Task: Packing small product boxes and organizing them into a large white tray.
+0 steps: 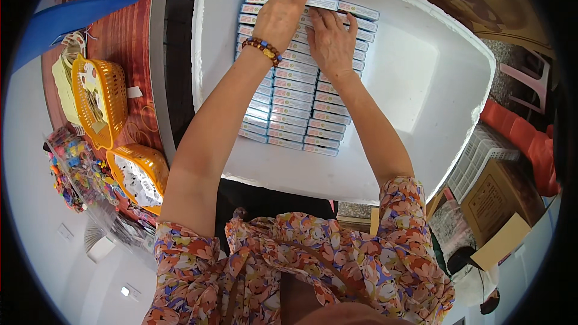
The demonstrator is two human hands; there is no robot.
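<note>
both hands (307,24) press flat boxes (295,93) lying crosswise.

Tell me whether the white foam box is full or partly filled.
Partly filled: the white foam box holds rows of small flat packets on its left side, while its right side shows bare floor.

foam box (385,162): white
small boxes (301,102): pale blue, red-and-yellow marks
bracelet (262,49): brown beads, some blue and yellow
blouse (337,265): orange, purple, cream floral
baskets (111,108): orange mesh
desk (129,30): reddish-brown wood grain
</note>
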